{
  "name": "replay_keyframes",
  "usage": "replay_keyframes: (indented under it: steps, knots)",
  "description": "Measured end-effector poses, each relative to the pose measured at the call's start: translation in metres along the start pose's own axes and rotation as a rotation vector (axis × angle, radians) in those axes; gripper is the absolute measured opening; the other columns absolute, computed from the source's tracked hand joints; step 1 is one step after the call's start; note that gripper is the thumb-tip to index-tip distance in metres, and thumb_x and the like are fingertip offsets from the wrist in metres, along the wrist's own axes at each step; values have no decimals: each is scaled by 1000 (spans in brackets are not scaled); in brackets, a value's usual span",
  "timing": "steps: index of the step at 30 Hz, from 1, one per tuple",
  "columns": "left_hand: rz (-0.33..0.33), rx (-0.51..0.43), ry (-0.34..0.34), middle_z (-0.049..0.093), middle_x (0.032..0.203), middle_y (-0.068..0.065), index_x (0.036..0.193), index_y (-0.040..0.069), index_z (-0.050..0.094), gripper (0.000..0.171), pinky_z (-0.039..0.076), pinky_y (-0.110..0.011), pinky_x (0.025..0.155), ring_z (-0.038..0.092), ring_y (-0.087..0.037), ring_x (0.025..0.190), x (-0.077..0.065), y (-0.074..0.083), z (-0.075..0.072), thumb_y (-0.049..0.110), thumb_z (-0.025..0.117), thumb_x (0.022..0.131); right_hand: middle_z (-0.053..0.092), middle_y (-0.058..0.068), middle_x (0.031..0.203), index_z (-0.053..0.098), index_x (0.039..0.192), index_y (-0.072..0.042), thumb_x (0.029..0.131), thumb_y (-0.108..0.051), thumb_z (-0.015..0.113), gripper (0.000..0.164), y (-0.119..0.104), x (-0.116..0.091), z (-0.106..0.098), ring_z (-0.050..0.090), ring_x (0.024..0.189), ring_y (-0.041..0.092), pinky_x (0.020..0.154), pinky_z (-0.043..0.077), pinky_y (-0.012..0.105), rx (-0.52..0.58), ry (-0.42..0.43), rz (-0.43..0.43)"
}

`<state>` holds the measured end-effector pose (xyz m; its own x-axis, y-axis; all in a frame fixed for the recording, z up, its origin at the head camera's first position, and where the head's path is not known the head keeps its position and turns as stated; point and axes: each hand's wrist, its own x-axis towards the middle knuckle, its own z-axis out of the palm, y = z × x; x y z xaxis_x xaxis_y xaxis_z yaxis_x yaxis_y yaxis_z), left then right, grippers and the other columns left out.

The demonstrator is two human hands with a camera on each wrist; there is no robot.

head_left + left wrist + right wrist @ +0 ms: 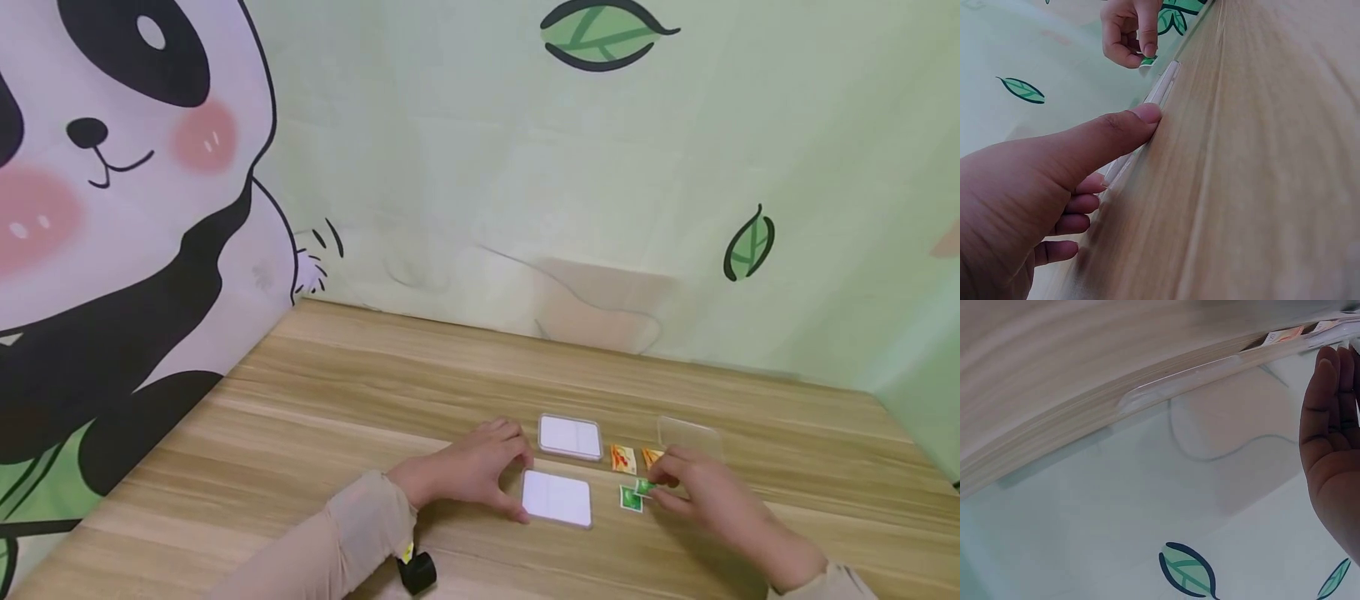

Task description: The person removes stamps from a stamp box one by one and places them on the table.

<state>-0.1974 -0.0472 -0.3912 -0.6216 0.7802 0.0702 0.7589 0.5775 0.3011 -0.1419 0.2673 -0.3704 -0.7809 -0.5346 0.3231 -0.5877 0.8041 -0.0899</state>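
Note:
My left hand (pixel 476 465) holds a flat, clear-edged case with a white insert (pixel 557 498) at its left side, thumb at the near corner and fingers at the far one. In the left wrist view, the case (pixel 1160 90) is seen edge-on, lying on the table. My right hand (pixel 716 496) pinches a small green picture card (pixel 642 487) between thumb and fingers. Partly beneath that card lies another green card (pixel 630 500). Two small orange cards (pixel 622 459) lie just beyond, one partly hidden by the right hand.
A second case with a white insert (pixel 570 437) lies behind the first. At the back right is a thin transparent plastic piece (pixel 693 435). A black object (pixel 417 573) sits by the left wrist. Behind the wooden table (pixel 337 367) stands a wall with panda and leaf pictures.

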Motion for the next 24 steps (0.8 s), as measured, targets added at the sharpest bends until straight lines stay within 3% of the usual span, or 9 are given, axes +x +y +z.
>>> replay_keyframes:
  steps: [24]
  knots:
    - [9, -18, 5, 53, 111, 7, 107, 19, 58, 55, 37, -29, 103, 43, -9, 106, 1, -3, 2, 56, 77, 71, 55, -16, 79, 65, 80, -21, 77, -17, 77, 13, 8, -12, -2, 54, 73, 0, 64, 50, 24, -18, -74, 46]
